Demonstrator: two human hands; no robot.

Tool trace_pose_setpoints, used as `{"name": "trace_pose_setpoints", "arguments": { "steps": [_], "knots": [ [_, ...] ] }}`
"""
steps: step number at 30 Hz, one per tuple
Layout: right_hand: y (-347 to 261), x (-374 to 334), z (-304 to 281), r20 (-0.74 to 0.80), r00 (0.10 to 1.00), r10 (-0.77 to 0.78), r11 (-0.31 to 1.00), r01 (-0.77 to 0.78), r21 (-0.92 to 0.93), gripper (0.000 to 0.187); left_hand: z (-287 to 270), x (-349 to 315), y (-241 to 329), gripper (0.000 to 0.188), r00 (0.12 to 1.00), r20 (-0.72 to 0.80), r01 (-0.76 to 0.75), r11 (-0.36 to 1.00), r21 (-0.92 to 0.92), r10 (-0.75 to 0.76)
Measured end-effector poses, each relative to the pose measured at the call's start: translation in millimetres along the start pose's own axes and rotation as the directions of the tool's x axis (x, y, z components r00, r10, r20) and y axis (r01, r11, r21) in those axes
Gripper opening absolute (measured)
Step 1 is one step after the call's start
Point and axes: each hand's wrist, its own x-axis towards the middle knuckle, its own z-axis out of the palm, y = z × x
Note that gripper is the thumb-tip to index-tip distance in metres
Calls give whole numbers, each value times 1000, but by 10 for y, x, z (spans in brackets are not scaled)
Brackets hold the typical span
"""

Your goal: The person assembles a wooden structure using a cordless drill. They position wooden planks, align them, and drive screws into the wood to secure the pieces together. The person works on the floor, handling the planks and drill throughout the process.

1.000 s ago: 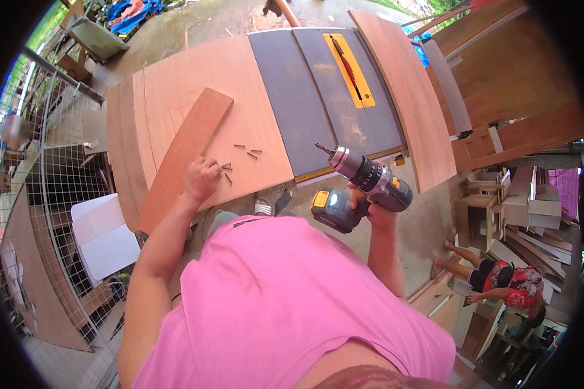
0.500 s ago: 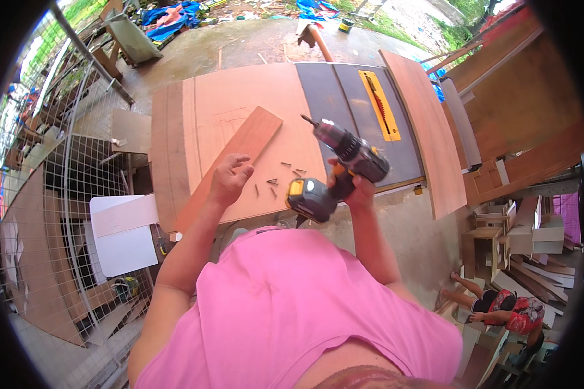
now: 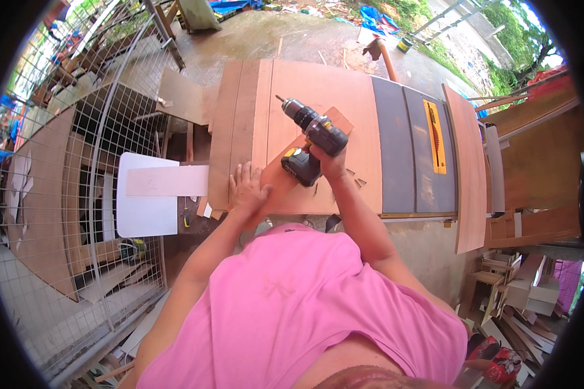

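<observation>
My right hand (image 3: 332, 162) is wrapped round the handle of a black and yellow cordless drill (image 3: 324, 133). The drill is held above a narrow wooden board (image 3: 276, 181), its bit pointing to the far left. My left hand (image 3: 245, 189) lies with fingers spread at the left edge of that board, towards its near end. The board rests slantwise on a large plywood sheet (image 3: 318, 78). Several screws (image 3: 358, 179) lie loose beside my right wrist, partly hidden by it.
Right of the plywood is a grey table saw top (image 3: 396, 149) with a yellow insert (image 3: 435, 133) and a red blade. A long wooden panel (image 3: 466, 175) lies along its right side. A wire mesh fence (image 3: 104, 136) and a white sheet (image 3: 130, 214) are on the left. A person (image 3: 499, 360) is at lower right.
My view has turned, so the table appears further right. My left hand has come down and spread at the board. My right hand has carried the drill left, over the board.
</observation>
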Motion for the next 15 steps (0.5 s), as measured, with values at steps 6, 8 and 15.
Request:
{"name": "trace_pose_setpoints", "arguments": {
  "steps": [6, 8, 15],
  "knots": [
    [-298, 102, 179, -5, 974, 225, 974, -225, 31, 34, 90, -18, 10, 63, 998, -55, 5, 1000, -22, -6],
    [-251, 17, 195, -57, 974, 221, 975, -222, -21, 33, 105, -15, 8, 62, 996, -93, -5, 999, -36, 1],
    [-167, -127, 249, -177, 967, 184, 982, -188, -7, 30, -98, 14, 135, 58, 992, -124, 9, 987, -163, -29]
  ]
}}
